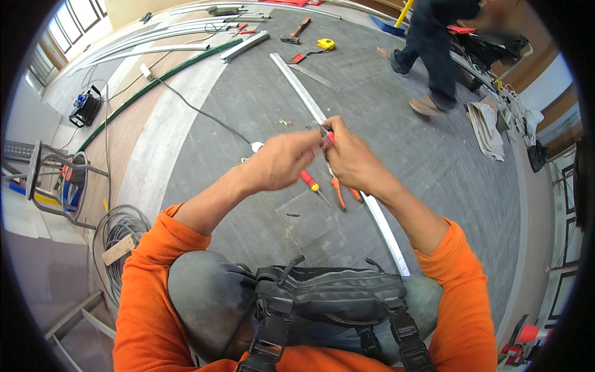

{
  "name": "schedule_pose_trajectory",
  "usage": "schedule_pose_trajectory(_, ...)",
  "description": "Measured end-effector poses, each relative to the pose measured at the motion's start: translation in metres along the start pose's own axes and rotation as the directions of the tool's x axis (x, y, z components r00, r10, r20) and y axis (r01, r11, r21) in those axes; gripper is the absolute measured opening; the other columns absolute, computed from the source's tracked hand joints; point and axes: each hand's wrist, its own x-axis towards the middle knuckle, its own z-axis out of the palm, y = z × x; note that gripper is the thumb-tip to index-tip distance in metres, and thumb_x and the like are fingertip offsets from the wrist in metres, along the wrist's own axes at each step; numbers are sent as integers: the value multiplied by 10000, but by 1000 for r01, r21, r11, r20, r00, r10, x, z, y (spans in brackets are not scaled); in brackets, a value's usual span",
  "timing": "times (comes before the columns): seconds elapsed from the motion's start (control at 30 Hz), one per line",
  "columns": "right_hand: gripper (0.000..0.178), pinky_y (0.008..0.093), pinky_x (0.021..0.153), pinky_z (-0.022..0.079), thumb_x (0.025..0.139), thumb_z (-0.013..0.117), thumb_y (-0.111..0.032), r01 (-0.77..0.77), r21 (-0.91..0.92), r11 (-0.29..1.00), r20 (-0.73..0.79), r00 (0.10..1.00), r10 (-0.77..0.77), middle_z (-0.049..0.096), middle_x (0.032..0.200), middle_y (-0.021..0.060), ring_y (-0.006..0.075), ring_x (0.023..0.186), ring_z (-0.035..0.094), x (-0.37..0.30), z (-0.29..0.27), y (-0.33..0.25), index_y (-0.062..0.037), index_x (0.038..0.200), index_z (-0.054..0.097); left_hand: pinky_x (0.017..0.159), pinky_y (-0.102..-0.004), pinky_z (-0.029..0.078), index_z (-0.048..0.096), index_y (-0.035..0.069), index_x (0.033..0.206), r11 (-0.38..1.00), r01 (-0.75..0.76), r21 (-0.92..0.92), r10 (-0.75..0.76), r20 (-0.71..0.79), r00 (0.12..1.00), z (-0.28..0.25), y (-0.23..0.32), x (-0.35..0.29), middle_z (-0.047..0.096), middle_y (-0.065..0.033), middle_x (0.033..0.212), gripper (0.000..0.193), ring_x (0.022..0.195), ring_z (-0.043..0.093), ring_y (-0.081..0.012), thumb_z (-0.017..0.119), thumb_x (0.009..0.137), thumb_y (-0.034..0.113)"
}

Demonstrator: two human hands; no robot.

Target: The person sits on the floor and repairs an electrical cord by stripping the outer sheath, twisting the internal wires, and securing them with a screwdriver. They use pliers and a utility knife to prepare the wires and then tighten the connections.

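Both hands meet above the floor in front of my knees. My right hand [358, 160] is closed round a small red-and-black hand tool [330, 136]; its kind is mostly hidden by the fingers. My left hand [280, 160] is closed, fingertips pressed near that tool, and whatever they hold is hidden. Behind the left wrist shows the white end [256, 147] of a grey cable. Below the hands lie a red-and-yellow screwdriver [308, 180] and orange-handled pliers [339, 193]. A long white metal profile [379, 223] runs under my right hand toward my right knee.
A hammer [296, 31], a yellow tape measure [326, 44] and metal profiles [155, 42] lie farther off. At left are a cable reel [85, 106], a stool [62, 170] and coiled cable [118, 235]. A person [427, 59] stands far right. A black bag [331, 294] rests on my lap.
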Motion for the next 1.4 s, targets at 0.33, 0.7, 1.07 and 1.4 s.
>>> schedule_pose_trajectory(0.33, 502, 336, 458, 463, 932, 711, -296, -603, 101, 791, 660, 636, 401, 646, 775, 60, 126, 574, 568, -37, 14, 34, -6, 1296, 526, 636, -234, 439, 613, 63, 1078, 686, 419, -595, -372, 208, 905, -4, -16, -4, 639, 18, 862, 220, 787, 590, -76, 662, 1029, 272)
schedule_pose_trajectory(0.7, 221, 235, 387, 387, 955, 743, -236, -425, 442, 790, 253, 904, 345, 578, 661, -6, 53, 451, 503, -6, -30, -20, -36, 986, 655, 639, -251, 471, 687, 38, 1023, 729, 550, -407, -511, 211, 834, 0, 2, 7, 692, -3, 853, 184, 748, 619, -67, 778, 918, 158)
schedule_pose_trajectory(1.07, 189, 249, 371, 396, 925, 749, -184, -362, 807, 466, 171, 900, 402, 665, 770, 22, 70, 437, 520, -15, -22, -7, -63, 993, 621, 679, -315, 509, 746, 36, 1046, 906, 386, 175, -407, 101, 908, -14, 15, 20, 686, -61, 818, 314, 730, 624, -118, 694, 988, 341)
schedule_pose_trajectory(1.4, 186, 246, 369, 387, 930, 730, -213, -276, 825, 494, 88, 925, 370, 685, 802, 67, 66, 427, 509, -8, -34, -5, -54, 985, 650, 972, -327, 486, 752, -7, 1068, 852, 457, -254, -448, 95, 889, -14, 6, 28, 745, -67, 1027, 331, 1028, 645, -153, 664, 1006, 306)
